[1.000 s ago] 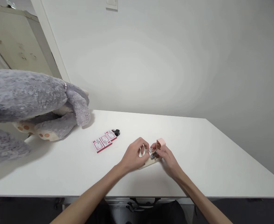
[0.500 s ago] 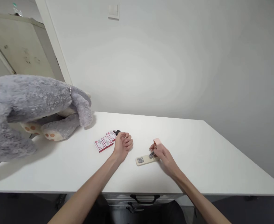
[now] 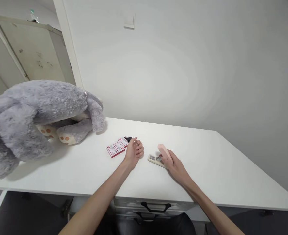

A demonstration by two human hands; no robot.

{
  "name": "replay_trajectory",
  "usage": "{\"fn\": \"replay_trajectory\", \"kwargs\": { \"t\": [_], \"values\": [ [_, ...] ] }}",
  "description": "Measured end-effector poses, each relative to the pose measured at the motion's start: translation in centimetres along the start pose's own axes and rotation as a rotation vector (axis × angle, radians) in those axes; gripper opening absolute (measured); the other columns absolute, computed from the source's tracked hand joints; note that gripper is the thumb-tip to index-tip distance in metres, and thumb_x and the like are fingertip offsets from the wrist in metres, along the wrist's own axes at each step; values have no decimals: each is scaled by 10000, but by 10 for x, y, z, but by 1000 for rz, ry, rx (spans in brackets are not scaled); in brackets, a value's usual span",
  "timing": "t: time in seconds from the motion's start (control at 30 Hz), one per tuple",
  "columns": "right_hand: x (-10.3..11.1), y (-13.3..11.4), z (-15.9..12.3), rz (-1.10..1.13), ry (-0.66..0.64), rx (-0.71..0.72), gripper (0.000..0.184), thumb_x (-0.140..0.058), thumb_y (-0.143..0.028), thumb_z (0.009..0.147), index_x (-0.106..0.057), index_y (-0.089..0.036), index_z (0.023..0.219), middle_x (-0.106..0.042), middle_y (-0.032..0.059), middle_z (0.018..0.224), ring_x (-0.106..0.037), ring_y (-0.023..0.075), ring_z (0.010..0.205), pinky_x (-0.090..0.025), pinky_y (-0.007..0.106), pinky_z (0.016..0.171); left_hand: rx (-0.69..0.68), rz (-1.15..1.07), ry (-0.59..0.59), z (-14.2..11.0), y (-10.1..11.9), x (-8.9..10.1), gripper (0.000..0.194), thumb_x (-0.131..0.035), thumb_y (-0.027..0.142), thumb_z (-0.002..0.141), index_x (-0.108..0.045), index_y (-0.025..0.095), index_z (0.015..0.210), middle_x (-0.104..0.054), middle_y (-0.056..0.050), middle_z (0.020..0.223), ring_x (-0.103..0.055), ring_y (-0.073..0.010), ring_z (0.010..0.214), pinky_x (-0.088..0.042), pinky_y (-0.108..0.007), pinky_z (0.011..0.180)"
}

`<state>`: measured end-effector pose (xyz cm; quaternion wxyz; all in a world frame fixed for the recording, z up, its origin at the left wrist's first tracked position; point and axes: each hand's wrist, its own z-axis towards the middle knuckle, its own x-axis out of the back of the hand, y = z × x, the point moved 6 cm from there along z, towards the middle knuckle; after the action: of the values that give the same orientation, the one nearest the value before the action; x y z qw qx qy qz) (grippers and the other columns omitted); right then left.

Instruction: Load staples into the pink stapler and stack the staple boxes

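A pink and cream stapler lies on the white table, its pink top hinged partly up. My right hand grips the stapler's rear end. My left hand rests on the table with its fingers loosely curled and holds nothing that I can see. It lies right beside several small red and white boxes and a small black object.
A large grey plush toy sprawls over the table's left end. A wall rises behind the table. Drawer handles show under the front edge.
My left hand let go of the stapler and moved left to rest by the red boxes. My right hand turned the stapler and lowered its pink top.
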<state>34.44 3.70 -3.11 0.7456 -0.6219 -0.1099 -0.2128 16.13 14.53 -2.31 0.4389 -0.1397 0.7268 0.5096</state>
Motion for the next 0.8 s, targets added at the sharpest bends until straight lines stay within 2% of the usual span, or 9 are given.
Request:
{"fn": "replay_trajectory", "kwargs": {
  "t": [0.13, 0.2, 0.27, 0.37, 0.5, 0.67, 0.8],
  "values": [
    [1, 1, 0, -24, 58, 36, 657, -526, -588, 1009, -426, -274, 1578, -541, 99, 1565, -537, 316, 1403, -410, 481, 1164, 0, 5, 6, -2, 0, 1, 333, -714, 399, 801, -451, 202, 747, -304, 110, 559, -221, -39, 402, -153, -171, 362],
    [1, 3, -1, -39, 70, 41, 679, -504, -573, 1024, -360, -283, 1622, -451, 86, 1638, -453, 309, 1482, -348, 499, 1216, -3, 14, 8, -3, 0, 1, 333, -713, 403, 798, -453, 201, 749, -308, 109, 562, -220, -37, 405, -146, -170, 364],
    [-1, 3, -2, -53, 61, 67, 671, -485, -554, 1038, -343, -279, 1633, -426, 86, 1653, -420, 306, 1505, -325, 507, 1232, -5, 28, 6, -4, -1, 1, 334, -716, 398, 793, -450, 201, 745, -306, 109, 564, -218, -36, 410, -142, -168, 367],
    [-5, 2, -1, -103, 65, 110, 658, -469, -529, 1048, -332, -276, 1640, -453, 102, 1633, -447, 317, 1480, -364, 518, 1202, 12, 65, -8, -4, -4, -1, 351, -732, 381, 790, -438, 201, 723, -289, 111, 562, -204, -33, 413, -133, -167, 368],
    [-16, 2, 12, -195, 99, 130, 625, -430, -498, 1061, -327, -287, 1640, -552, 122, 1530, -547, 323, 1354, -442, 520, 1112, 48, 126, -36, -5, -9, -5, 409, -748, 377, 797, -397, 208, 673, -270, 114, 552, -172, -27, 405, -120, -175, 371],
    [-48, -4, 46, -264, 165, 151, 609, -387, -456, 1067, -298, -308, 1650, -569, 137, 1456, -576, 332, 1270, -489, 521, 1017, 65, 187, -62, -11, -11, -9, 447, -733, 366, 817, -357, 222, 623, -249, 111, 517, -166, -32, 393, -107, -195, 374],
    [-81, -9, 79, -280, 106, 100, 644, -374, -403, 1054, -218, -319, 1674, -470, 145, 1529, -605, 324, 1230, -519, 494, 956, -12, 178, -33, -11, -7, -7, 467, -709, 365, 825, -324, 223, 601, -257, 102, 494, -151, -31, 402, -93, -202, 384]
  ]
}}
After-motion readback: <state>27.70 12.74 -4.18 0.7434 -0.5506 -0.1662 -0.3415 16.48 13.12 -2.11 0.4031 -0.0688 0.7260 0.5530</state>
